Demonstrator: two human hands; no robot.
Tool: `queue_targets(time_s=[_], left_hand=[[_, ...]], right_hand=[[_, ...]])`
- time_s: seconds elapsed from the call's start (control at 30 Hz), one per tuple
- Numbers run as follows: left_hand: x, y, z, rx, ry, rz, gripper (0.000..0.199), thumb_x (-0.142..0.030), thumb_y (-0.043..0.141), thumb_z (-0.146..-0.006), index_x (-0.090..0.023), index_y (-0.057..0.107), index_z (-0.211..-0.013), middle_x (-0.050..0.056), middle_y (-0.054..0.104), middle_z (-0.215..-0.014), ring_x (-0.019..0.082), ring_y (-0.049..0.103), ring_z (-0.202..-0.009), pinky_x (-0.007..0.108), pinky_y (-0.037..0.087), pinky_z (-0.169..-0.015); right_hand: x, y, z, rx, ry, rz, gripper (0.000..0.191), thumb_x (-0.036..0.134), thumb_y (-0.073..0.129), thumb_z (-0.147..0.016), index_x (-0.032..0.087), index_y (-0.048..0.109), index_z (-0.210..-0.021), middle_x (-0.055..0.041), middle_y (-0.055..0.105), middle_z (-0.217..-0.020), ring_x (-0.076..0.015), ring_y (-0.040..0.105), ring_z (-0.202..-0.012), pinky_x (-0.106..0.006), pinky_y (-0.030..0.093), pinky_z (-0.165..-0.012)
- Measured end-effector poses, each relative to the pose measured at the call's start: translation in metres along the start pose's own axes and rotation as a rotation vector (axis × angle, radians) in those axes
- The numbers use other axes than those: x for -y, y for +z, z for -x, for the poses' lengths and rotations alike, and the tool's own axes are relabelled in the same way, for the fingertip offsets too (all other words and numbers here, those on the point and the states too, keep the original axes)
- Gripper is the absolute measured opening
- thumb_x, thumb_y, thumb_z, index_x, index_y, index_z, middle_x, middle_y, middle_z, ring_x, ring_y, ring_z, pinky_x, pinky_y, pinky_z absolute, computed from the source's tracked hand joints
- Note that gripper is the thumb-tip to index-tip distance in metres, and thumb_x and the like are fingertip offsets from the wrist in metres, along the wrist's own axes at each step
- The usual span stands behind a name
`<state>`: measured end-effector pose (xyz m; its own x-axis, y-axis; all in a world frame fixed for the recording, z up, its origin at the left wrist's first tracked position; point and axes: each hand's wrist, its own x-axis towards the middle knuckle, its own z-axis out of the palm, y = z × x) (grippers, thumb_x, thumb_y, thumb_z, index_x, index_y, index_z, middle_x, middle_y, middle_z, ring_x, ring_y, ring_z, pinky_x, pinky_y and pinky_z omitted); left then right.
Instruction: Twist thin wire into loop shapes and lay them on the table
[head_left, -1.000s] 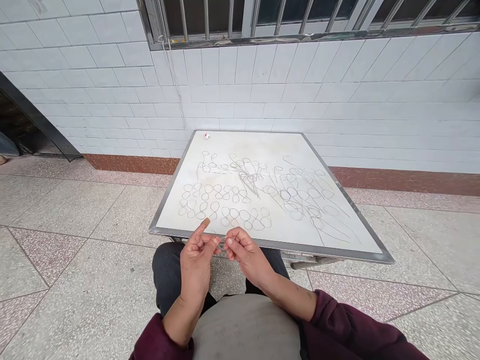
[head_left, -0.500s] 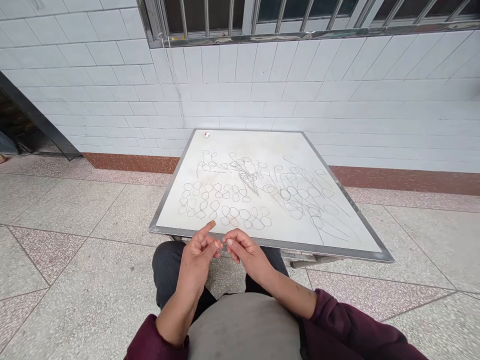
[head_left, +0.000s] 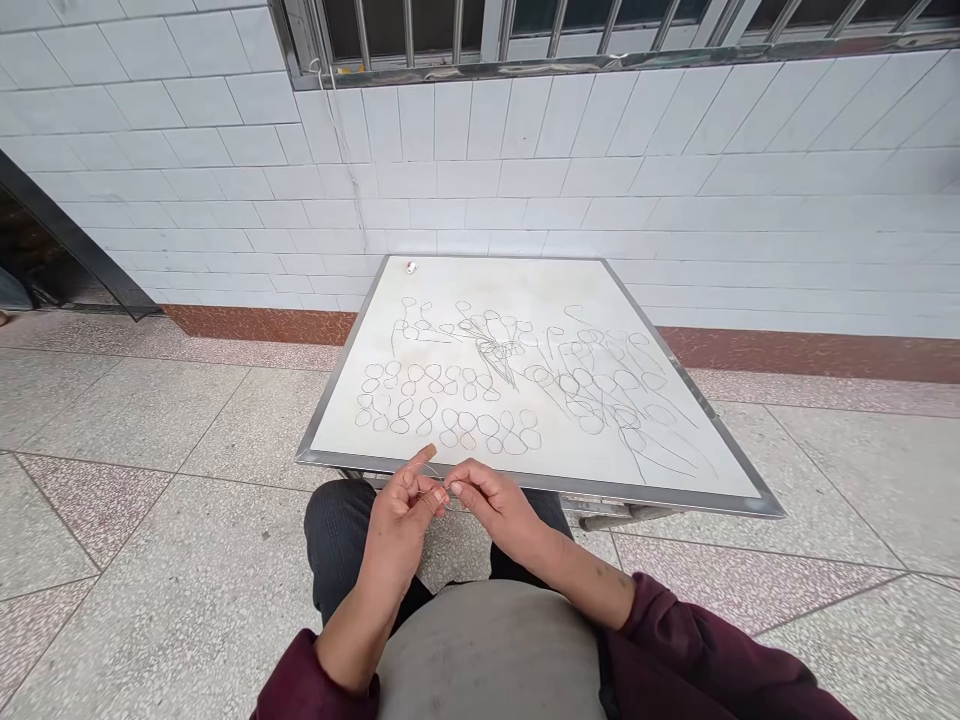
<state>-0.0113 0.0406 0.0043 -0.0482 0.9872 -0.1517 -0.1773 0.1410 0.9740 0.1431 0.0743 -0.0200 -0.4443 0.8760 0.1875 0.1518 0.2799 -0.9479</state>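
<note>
Just in front of the table's near edge, my left hand [head_left: 401, 525] pinches a thin wire [head_left: 433, 468] between thumb and fingers, with its index finger stretched forward. A tan wrap covers that fingertip. My right hand [head_left: 499, 510] meets it from the right, its thumb and index finger closed on the same wire. Most of the wire is hidden by the fingers. Beyond the hands, several figure-eight wire loops [head_left: 427, 415] lie in rows on the white tabletop [head_left: 480, 280].
Looped wires with long tails lie in a bundle [head_left: 499, 350] mid-table and a spread pile [head_left: 600, 390] at right. A small white-and-red object [head_left: 411, 267] sits at the far left corner. A tiled wall [head_left: 480, 190] stands behind; my knees are under the near edge.
Both hands stay together at nearly the same spot, with small finger movements on the wire. The left index finger has shifted slightly to the right. The items on the table have not moved.
</note>
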Motion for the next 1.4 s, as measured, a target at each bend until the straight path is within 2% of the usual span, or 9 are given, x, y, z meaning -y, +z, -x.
queue_targets(time_s=[0.13,0.23,0.4,0.5,0.67,1.07,1.23,1.3,1.4], left_hand=[[0.0,0.0,0.0,0.02,0.035,-0.04,0.054,-0.03,0.065,-0.08,-0.021,0.053,-0.132,-0.003,0.058,-0.072,0.012,0.051,-0.069,0.029,0.043,-0.074],[-0.001,0.002,0.001,0.069,0.012,-0.038,0.057,-0.03,0.064,-0.082,-0.02,0.047,-0.136,-0.003,0.056,-0.07,0.012,0.049,-0.066,0.028,0.042,-0.071],[0.002,0.006,0.002,0.116,-0.058,0.026,0.06,-0.034,0.064,-0.082,-0.022,0.042,-0.137,-0.002,0.055,-0.076,0.015,0.057,-0.073,0.027,0.043,-0.066],[0.006,0.006,0.001,0.118,-0.055,0.03,0.06,-0.033,0.064,-0.082,-0.024,0.043,-0.138,-0.003,0.052,-0.076,0.013,0.055,-0.072,0.027,0.043,-0.066],[0.01,0.003,0.001,0.138,-0.015,0.006,0.061,-0.03,0.063,-0.083,-0.026,0.042,-0.14,-0.004,0.048,-0.074,0.012,0.049,-0.068,0.027,0.042,-0.067],[0.014,0.004,-0.001,0.093,-0.073,0.009,0.066,-0.022,0.063,-0.078,-0.017,0.042,-0.141,-0.004,0.049,-0.071,0.012,0.048,-0.063,0.028,0.044,-0.064],[0.013,0.002,-0.004,0.064,-0.062,0.018,0.076,-0.022,0.065,-0.077,-0.013,0.032,-0.145,-0.003,0.053,-0.071,0.012,0.051,-0.063,0.029,0.044,-0.064],[0.01,0.001,-0.003,0.041,-0.055,0.052,0.08,-0.022,0.066,-0.077,-0.013,0.027,-0.147,-0.003,0.056,-0.07,0.013,0.052,-0.064,0.029,0.044,-0.066],[0.006,0.0,0.0,0.021,-0.04,0.102,0.079,-0.022,0.066,-0.078,-0.015,0.028,-0.146,-0.004,0.058,-0.069,0.012,0.054,-0.063,0.028,0.044,-0.067]], right_hand=[[-0.005,0.004,-0.001,0.018,0.088,-0.171,0.023,0.042,0.049,-0.093,0.024,0.058,-0.105,0.0027,0.057,-0.071,-0.0117,0.049,-0.061,-0.025,0.04,-0.059],[-0.007,0.007,-0.003,0.026,0.13,-0.329,0.023,0.043,0.054,-0.09,0.021,0.06,-0.095,0.0038,0.054,-0.067,-0.0102,0.048,-0.059,-0.025,0.04,-0.058],[-0.004,0.008,-0.004,0.017,0.153,-0.516,0.02,0.04,0.059,-0.087,0.019,0.059,-0.087,0.0046,0.054,-0.064,-0.0097,0.05,-0.059,-0.026,0.044,-0.06],[-0.002,0.008,-0.004,0.016,0.158,-0.484,0.02,0.04,0.059,-0.087,0.019,0.058,-0.086,0.005,0.053,-0.062,-0.0096,0.05,-0.056,-0.025,0.043,-0.058],[-0.005,0.01,-0.002,-0.029,0.149,-0.253,0.015,0.037,0.055,-0.088,0.021,0.056,-0.087,0.0084,0.041,-0.053,-0.0084,0.039,-0.048,-0.022,0.037,-0.051],[-0.022,0.016,0.001,-0.017,0.19,-0.111,0.014,0.036,0.048,-0.092,0.024,0.053,-0.088,0.0073,0.046,-0.057,-0.0089,0.042,-0.049,-0.022,0.035,-0.051],[-0.017,0.01,0.0,0.058,0.267,-0.253,0.022,0.045,0.047,-0.092,0.024,0.05,-0.094,0.008,0.044,-0.056,-0.0086,0.039,-0.046,-0.022,0.034,-0.046],[-0.013,0.006,0.0,0.093,0.259,-0.342,0.025,0.048,0.048,-0.091,0.024,0.05,-0.099,0.0073,0.045,-0.06,-0.009,0.04,-0.049,-0.022,0.036,-0.047],[-0.009,0.003,0.001,0.091,0.239,-0.409,0.027,0.047,0.054,-0.089,0.023,0.051,-0.099,0.0062,0.045,-0.066,-0.0092,0.044,-0.055,-0.022,0.04,-0.05]])
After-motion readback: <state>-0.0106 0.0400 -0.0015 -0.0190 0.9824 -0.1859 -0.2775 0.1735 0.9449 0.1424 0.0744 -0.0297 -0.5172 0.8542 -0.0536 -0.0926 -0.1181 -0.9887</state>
